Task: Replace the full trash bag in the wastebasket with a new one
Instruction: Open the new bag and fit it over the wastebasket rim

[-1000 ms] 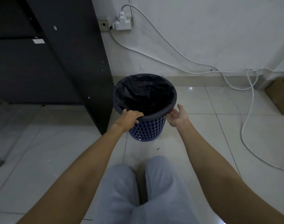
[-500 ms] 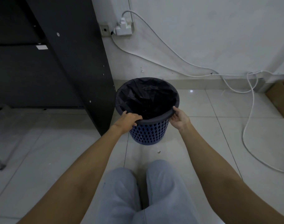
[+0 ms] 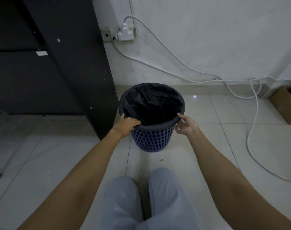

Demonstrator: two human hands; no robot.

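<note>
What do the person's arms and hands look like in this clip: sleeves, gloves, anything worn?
Both forearms are bare up to the frame edge, with no sleeves in view. The left hand and right hand have no gloves, and no rings, watch or bands show. Light grey trousers cover the knees below.

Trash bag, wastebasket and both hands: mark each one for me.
trash bag (image 3: 151,103), head view, on its crinkled inner lining.
wastebasket (image 3: 151,140), head view, on its perforated blue wall.
left hand (image 3: 127,123), head view, on its back.
right hand (image 3: 187,125), head view, on its palm side.
</note>
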